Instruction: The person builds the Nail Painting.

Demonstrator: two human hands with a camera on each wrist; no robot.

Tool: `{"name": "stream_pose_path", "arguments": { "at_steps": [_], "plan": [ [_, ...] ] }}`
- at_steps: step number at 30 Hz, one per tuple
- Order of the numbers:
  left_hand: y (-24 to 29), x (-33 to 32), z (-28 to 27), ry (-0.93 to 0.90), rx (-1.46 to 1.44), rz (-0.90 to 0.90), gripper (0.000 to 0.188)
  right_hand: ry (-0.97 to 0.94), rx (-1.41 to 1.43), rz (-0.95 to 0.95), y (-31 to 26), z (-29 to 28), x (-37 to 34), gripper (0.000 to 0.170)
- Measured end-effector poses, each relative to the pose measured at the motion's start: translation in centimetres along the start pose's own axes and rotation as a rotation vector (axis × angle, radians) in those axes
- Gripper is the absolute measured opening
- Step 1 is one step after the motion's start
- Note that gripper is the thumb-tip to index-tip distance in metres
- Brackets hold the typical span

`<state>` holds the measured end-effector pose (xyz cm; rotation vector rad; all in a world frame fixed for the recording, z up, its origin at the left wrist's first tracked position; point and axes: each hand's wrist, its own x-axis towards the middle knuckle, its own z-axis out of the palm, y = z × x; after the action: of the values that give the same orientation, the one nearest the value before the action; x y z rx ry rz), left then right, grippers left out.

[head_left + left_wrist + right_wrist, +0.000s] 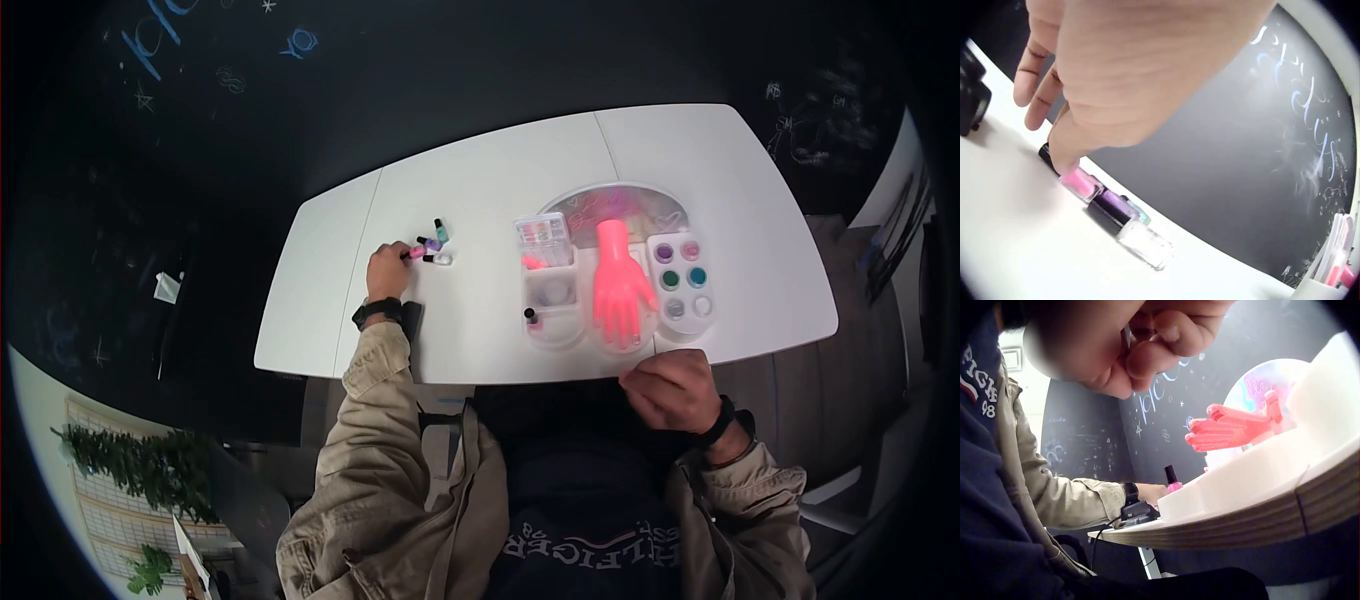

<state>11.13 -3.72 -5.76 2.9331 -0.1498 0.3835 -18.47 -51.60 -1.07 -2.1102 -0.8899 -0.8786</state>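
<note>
At the left part of the white table (pixel 470 330), my left hand (pixel 388 272) pinches a pink nail polish bottle (pixel 1081 184) near its black cap. That bottle lies on its side. Beside it lie a purple bottle (pixel 432 244), a teal bottle (pixel 440 232) and a clear one (pixel 1147 244), all black-capped. My right hand (pixel 675 390) hovers by the table's front edge with loosely curled fingers and nothing visible in them. Nearest to it is a pink model hand (pixel 622 285), fingers toward me, on a white tray (pixel 560 335).
Another pink polish bottle (pixel 1172 480) stands in the tray's left side, below a clear plastic box (pixel 543 235). Pots of coloured glitter (pixel 670 279) fill the right side. A shiny rounded panel (pixel 580 205) rises behind. A black device (pixel 411 325) lies by my left wrist.
</note>
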Motion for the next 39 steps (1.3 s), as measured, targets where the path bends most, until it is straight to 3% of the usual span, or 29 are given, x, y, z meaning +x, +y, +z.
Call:
{"name": "stream_pose_path", "arguments": {
  "at_steps": [6, 9, 13, 16, 19, 25, 29, 39],
  "plan": [
    [-0.7, -0.8, 0.8, 0.042, -0.063, 0.039, 0.017, -0.002, -0.009, -0.002, 0.0, 0.0, -0.1, 0.023],
    [1.4, -1.9, -1.9, 0.001, -0.096, -0.009, 0.016, 0.001, -0.024, -0.022, 0.1, 0.0, -0.2, 0.025],
    [5.6, -3.9, -7.2, 0.163, -0.274, 0.168, 0.018, 0.014, -0.036, -0.017, -0.1, -0.2, 0.3, 0.022],
    [11.0, -5.8, -12.2, 0.134, -0.445, 0.240, 0.022, 0.004, -0.031, 0.003, -0.1, 0.3, -0.2, 0.021],
    [14.5, -7.1, -14.0, 0.053, -0.545, 0.519, 0.027, -0.004, -0.028, 0.015, -0.3, 0.3, -0.1, 0.020],
    [20.0, -10.0, -12.4, -0.248, -0.763, 0.712, 0.062, 0.002, -0.033, -0.017, -0.2, -0.1, 0.0, 0.021],
    [20.8, -10.6, -10.5, -0.332, -0.774, 0.650, 0.069, 0.011, -0.025, -0.012, 0.1, 0.0, -0.3, 0.022],
    [20.4, -11.1, -8.5, -0.328, -0.716, 0.630, 0.067, -0.009, -0.039, -0.008, 0.2, 0.0, -0.4, 0.024]
  ]
}}
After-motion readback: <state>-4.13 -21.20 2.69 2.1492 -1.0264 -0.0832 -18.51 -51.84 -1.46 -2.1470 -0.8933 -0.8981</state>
